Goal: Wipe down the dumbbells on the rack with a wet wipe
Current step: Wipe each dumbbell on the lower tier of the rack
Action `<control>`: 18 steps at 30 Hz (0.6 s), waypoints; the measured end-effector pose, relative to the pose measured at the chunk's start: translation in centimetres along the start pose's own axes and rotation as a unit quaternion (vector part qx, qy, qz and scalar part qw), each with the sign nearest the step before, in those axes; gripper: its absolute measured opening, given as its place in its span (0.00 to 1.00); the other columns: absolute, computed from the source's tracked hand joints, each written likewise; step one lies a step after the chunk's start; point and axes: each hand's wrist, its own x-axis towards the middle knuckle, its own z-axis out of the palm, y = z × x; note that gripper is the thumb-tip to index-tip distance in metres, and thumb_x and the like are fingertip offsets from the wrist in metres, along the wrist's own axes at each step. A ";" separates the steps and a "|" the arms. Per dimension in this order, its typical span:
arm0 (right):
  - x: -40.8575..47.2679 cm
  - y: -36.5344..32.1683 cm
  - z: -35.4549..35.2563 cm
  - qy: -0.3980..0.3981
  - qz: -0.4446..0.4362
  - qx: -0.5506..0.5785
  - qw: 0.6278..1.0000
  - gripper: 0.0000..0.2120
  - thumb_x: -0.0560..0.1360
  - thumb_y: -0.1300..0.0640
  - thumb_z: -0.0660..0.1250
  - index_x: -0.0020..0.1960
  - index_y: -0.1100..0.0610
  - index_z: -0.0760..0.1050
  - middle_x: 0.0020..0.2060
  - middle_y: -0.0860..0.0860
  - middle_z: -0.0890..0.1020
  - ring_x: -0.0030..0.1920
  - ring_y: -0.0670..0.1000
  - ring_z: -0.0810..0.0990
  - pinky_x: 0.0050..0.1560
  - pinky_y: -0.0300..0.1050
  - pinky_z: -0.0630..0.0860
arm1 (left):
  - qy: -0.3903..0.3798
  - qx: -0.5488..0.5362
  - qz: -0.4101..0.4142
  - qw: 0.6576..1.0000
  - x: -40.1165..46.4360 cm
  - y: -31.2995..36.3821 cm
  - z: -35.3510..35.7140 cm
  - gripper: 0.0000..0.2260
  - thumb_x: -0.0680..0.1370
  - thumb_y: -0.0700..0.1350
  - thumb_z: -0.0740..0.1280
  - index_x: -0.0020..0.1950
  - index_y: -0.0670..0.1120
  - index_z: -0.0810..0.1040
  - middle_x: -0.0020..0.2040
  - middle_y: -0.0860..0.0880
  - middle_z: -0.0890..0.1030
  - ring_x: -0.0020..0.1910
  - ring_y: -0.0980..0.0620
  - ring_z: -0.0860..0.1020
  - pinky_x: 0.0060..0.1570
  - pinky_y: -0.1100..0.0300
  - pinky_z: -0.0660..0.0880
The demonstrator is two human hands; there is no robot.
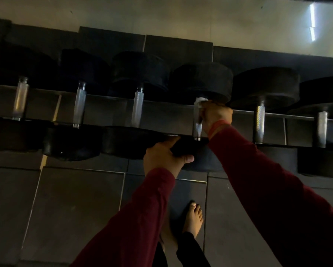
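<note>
While my right hand [216, 116] is closed around the wet wipe [199, 102] at the far end of the dumbbell handle [197, 126], my left hand [164, 156] grips the near black head [192, 157]. Its long axis runs toward me across the rack [161, 110].

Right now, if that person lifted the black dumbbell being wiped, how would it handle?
Probably heavy: the black round-headed dumbbell has thick, seemingly rubber heads. Its knurled metal handle should resist slipping. The round heads might roll if set on the flat floor.
</note>
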 end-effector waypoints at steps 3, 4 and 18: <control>0.5 0.5 -1.4 -0.056 0.028 -0.027 0.998 0.17 0.56 0.47 0.78 0.37 0.57 0.81 0.34 0.52 0.85 0.37 0.51 0.85 0.46 0.50 0.84 | 0.003 -0.012 -0.002 1.000 0.0 -0.2 0.1 0.30 0.64 0.61 0.79 0.65 0.62 0.78 0.60 0.55 0.82 0.61 0.52 0.78 0.61 0.60 0.73; -0.2 0.3 -2.0 -0.082 0.027 -0.046 0.995 0.12 0.61 0.50 0.77 0.39 0.55 0.81 0.37 0.52 0.85 0.39 0.50 0.85 0.45 0.49 0.84 | 0.004 -0.018 -0.004 1.000 0.0 -0.3 0.1 0.30 0.64 0.61 0.79 0.65 0.61 0.78 0.60 0.55 0.82 0.61 0.53 0.78 0.61 0.60 0.74; -0.4 0.5 -4.2 -0.110 -0.078 -0.443 0.886 0.15 0.65 0.52 0.75 0.50 0.57 0.82 0.49 0.55 0.83 0.51 0.55 0.82 0.55 0.52 0.81 | 0.018 -0.032 0.006 0.999 0.3 -0.8 0.6 0.30 0.63 0.62 0.79 0.64 0.63 0.78 0.59 0.57 0.83 0.60 0.54 0.79 0.62 0.57 0.75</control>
